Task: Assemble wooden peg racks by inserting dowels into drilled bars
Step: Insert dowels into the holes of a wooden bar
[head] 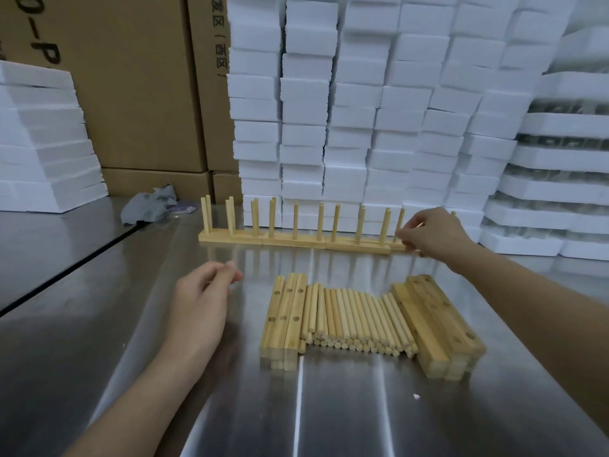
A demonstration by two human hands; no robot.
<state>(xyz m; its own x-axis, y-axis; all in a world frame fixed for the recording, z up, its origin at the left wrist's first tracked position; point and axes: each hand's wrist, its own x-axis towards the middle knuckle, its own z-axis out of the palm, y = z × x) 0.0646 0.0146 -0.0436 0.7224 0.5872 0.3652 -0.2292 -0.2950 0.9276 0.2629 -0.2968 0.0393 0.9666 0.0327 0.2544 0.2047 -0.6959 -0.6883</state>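
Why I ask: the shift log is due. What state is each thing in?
Finished racks: standing in a row, dowels upright.
Rightmost rack: gripped by the right hand.
Left hand: loosely curled, empty, above the table.
Left bar stack: lying, holes empty.
Right bar stack: lying, holes empty.
Loose dowels: lying stacked between both stacks.
Grey cloth: crumpled.

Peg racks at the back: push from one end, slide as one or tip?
Probably not as one: seams show between the peg racks, so they'd likely split apart. Tall dowels on narrow bases suggest a high push tips them; pushed low, they should slide on the polished steel table. The right hand pinches their right end.
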